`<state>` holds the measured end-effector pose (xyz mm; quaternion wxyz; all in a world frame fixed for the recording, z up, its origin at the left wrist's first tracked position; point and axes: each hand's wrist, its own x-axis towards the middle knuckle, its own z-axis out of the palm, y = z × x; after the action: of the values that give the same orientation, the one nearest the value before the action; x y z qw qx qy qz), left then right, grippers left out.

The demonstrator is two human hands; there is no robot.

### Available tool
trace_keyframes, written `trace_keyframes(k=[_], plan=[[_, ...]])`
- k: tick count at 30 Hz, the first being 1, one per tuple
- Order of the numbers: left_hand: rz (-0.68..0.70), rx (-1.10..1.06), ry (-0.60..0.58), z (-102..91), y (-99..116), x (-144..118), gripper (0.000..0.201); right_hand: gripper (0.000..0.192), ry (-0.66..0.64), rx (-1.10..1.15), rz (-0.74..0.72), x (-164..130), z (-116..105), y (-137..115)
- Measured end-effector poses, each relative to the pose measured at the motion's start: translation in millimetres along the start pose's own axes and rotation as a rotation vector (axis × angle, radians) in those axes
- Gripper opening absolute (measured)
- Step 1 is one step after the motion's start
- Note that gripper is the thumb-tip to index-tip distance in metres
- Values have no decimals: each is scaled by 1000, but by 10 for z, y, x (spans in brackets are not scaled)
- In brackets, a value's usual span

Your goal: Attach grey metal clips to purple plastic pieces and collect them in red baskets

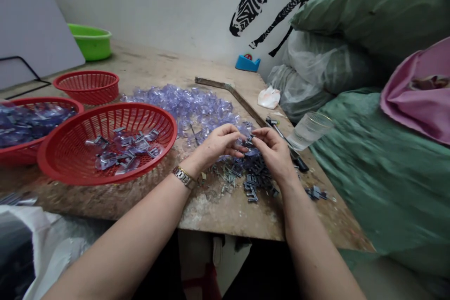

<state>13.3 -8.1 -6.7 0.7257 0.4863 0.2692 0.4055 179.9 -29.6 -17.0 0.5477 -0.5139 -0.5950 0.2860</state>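
My left hand [221, 143], with a metal watch [183, 177] on the wrist, is closed in a loose pinch on a clear purple plastic piece, mostly hidden by the fingers. Close beside it, my right hand [276, 152] pinches a small dark grey plastic piece at its fingertips. Both hands meet over a heap of dark grey plastic clips [258, 176]. Behind them spreads a pile of clear purple plastic pieces [197, 105]. Pieces with dark clips on them [128, 150] lie inside the large red basket [70, 166] on the left.
Two more red baskets stand at the left, one filled [45, 101], one behind [86, 91]. A bent metal bar [242, 101], a hammer-like tool [298, 161], a glass [309, 131] and a blue tape dispenser [248, 63] lie rightward. Green sacks [379, 164] crowd the table's right edge.
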Motion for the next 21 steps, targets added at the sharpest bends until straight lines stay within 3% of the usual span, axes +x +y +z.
trace_keyframes(k=[9, 14, 21], plan=[[0, -232, 65, -36, 18, 32, 11, 24, -66, 19, 29, -21, 2, -70], [-12, -238, 74, -59, 8, 42, 9, 34, -77, 61, 41, -38, 56, -54], [0, -223, 83, -79, -9, 51, 7, 28, -84, 66, 22, -32, 58, -34]])
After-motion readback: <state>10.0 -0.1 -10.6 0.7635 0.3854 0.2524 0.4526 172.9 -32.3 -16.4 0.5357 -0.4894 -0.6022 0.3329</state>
